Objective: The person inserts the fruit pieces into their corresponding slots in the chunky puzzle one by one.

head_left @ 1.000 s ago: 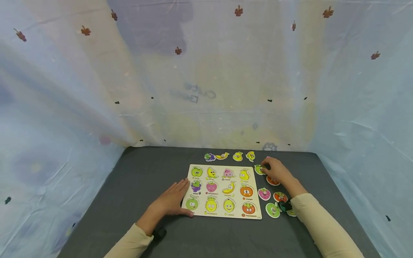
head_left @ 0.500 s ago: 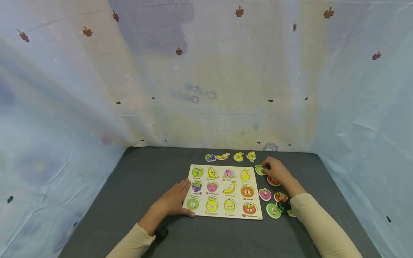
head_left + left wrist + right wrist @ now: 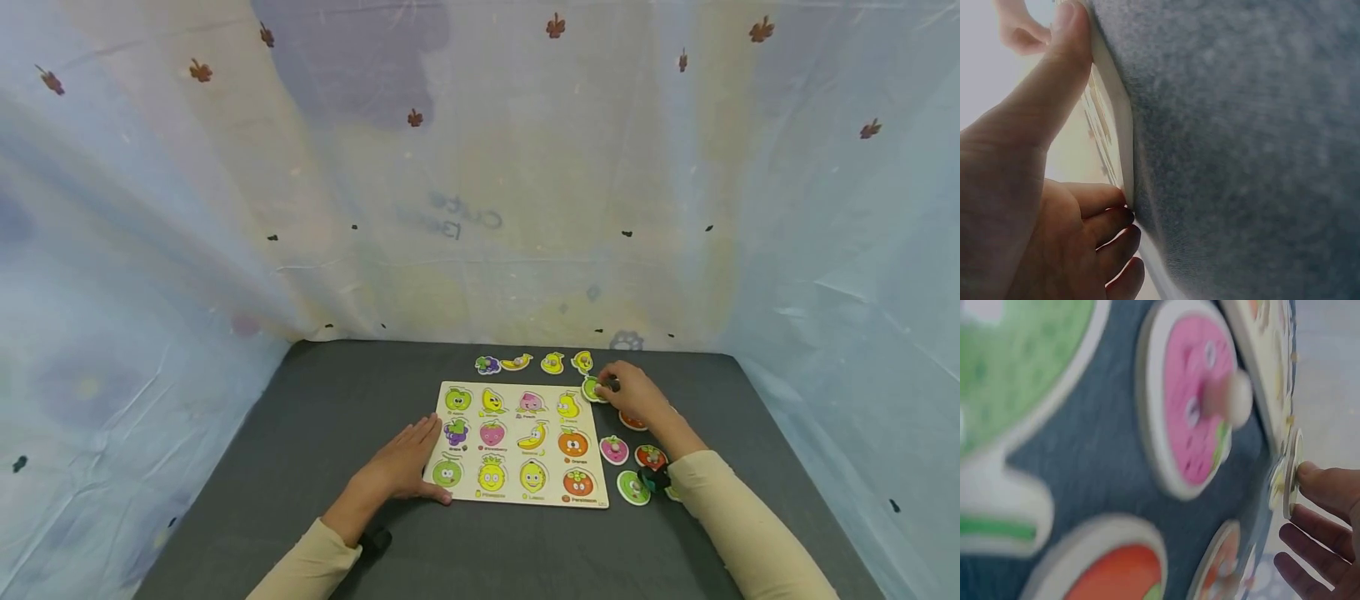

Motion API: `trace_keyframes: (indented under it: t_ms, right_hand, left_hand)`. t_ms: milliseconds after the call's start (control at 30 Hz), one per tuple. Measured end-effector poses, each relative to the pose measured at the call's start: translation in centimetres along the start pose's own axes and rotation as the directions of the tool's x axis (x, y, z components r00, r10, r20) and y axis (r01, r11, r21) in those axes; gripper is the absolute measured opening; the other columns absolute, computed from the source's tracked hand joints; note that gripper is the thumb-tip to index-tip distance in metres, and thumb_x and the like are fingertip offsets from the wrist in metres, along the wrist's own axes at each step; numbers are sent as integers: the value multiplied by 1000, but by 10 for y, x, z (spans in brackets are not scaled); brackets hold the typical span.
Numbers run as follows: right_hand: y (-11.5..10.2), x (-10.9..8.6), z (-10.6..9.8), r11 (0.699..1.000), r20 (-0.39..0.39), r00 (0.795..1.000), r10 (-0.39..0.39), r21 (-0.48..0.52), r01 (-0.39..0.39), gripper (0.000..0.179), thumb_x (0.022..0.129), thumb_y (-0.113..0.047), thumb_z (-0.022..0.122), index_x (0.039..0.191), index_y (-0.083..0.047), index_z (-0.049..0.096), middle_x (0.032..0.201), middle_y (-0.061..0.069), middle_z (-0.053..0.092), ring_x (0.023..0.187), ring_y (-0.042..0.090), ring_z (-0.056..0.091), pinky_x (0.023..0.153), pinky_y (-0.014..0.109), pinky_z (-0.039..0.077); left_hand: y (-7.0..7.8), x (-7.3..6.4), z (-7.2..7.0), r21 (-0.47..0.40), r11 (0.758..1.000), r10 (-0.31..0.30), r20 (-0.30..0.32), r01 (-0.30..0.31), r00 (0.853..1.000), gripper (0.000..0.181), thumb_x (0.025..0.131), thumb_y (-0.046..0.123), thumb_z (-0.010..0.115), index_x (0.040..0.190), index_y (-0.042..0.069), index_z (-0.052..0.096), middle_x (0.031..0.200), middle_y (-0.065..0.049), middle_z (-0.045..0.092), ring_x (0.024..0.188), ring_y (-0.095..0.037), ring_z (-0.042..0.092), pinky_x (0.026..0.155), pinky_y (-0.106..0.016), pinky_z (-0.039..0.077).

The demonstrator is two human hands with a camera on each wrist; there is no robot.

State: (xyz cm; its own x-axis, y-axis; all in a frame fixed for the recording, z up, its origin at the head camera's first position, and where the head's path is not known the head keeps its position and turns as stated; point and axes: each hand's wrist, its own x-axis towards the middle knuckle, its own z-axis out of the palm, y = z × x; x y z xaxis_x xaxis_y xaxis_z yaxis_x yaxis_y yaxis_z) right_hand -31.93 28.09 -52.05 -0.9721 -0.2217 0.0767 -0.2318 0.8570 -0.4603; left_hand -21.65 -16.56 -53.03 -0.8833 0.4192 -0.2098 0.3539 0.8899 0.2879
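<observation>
A cream wooden fruit puzzle board (image 3: 512, 417) with printed fruit pictures lies flat on the dark table. Along its left edge rests my left hand (image 3: 401, 461), fingers extended and thumb at the near corner; the left wrist view shows thumb and fingertips touching the board's rim. Just beyond the far right corner, my right hand (image 3: 637, 393) pinches a green apple puzzle piece (image 3: 591, 388). From the right wrist, that thin piece (image 3: 1291, 475) appears tilted up between thumb and fingers. A pink strawberry piece (image 3: 614, 450) with a knob lies right of the board.
Grape (image 3: 487, 365), banana (image 3: 517, 362) and two yellow pieces line the far side. To the right lie an orange piece (image 3: 633, 420), a persimmon piece (image 3: 650, 457) and a green melon piece (image 3: 633, 488). A patterned curtain (image 3: 480, 183) surrounds the table.
My right hand has lifted the green apple piece and shifted slightly left with it, toward the board's far right corner. My left hand and the board stay put.
</observation>
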Motion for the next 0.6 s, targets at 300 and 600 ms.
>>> trace_keyframes:
  t_ms: [300,600]
  right_hand:
    - [-34,-2,3,996,-11,997,-71,51,72,13,103,-21,76,109,-9,74,122,15,69,112,36,69,94,58,57]
    - [-51,4,12,990,-5,995,-100,97,100,13,103,-21,76,110,-10,75,120,12,71,117,35,69,98,57,58]
  left_hand:
    - [5,-2,-4,-6,1000,-7,22,7,1000,133,76,60,94,169,-3,24,178,-19,19,165,-35,19,133,-48,19]
    - [1,2,0,-28,1000,3,18,-2,1000,134,76,60,94,169,-2,22,178,-19,18,165,-35,18,133,-50,20]
